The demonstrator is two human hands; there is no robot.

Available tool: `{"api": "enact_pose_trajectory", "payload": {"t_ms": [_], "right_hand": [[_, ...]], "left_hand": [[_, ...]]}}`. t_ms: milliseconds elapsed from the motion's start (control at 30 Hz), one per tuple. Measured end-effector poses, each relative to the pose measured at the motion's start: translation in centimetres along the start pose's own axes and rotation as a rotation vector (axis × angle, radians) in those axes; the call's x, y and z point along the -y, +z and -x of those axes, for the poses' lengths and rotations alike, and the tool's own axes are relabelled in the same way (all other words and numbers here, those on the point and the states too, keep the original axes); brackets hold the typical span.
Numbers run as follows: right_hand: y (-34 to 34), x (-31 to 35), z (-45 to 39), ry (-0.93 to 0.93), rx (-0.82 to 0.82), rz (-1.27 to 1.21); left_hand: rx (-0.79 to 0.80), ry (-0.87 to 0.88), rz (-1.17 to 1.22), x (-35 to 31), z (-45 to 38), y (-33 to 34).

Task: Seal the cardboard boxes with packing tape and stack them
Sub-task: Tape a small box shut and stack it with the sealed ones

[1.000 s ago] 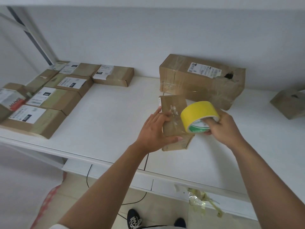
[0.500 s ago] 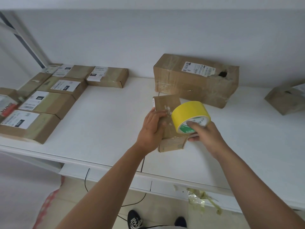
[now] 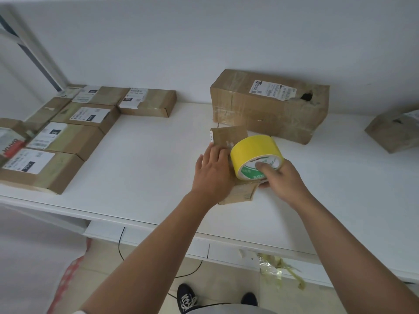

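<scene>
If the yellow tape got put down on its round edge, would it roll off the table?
Probably. The yellow tape roll is a smooth ring, so on edge it would likely roll across the flat white table. Laid on its flat side it should stay put. It looks light: the right hand holds it alone.

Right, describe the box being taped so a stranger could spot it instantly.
Start at the big battered carton with a hole in it, against the wall on the white table. Just in front of it lies a small flat box. Unlike the labelled boxes grouped far left, it has the left hand pressing it and the yellow tape roll on top.
</scene>
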State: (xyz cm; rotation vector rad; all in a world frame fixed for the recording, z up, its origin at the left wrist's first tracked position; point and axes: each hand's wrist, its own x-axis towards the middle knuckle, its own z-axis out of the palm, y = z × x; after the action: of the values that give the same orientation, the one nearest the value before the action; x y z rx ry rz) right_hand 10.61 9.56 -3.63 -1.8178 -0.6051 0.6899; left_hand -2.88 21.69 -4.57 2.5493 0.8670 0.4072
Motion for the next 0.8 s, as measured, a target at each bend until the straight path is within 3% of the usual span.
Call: {"api": "enact_pose_trajectory", "payload": {"t_ms": [367, 667, 800], "right_hand": [[0.9, -0.2, 0.6, 0.038, -0.013, -0.048], [-0.3, 0.7, 0.2, -0.047, -0.020, 0.060], [-2.2, 0.4, -0.1, -0.059, -0.143, 0.013]], "left_hand": [[0.063, 0.015, -0.022, -0.3, 0.7, 0.0], [0.154, 0.041, -0.111, 0.2, 0.7, -0.5], [0.097, 0.018, -0.090, 0.3, 1.1, -0.5]]}}
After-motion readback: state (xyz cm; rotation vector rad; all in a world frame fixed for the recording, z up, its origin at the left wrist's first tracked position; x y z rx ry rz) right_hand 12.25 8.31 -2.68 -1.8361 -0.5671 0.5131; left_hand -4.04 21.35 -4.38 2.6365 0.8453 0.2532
